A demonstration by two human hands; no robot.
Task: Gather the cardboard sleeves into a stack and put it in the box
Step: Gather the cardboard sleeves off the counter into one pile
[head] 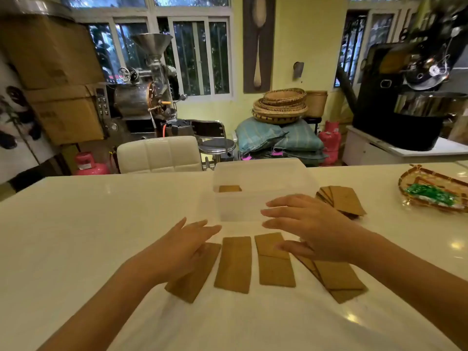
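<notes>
White desk (101,224) in a room with roasting machines and windows behind. Translucent box (263,173) at desk centre, far side: one cardboard sleeve (230,189) inside. Four groups of sleeves (234,264) lie flat in a near row; the two right ones overlap, exact count unclear. Fanned pile (345,200) right of box. Basket (435,184) far right, green packets inside. Left hand (184,245) and right hand (311,229) hover over the row, fingers spread, holding nothing.

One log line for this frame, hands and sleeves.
left hand open over sleeves | right hand open, empty | box holds one sleeve | stack not formed
</notes>
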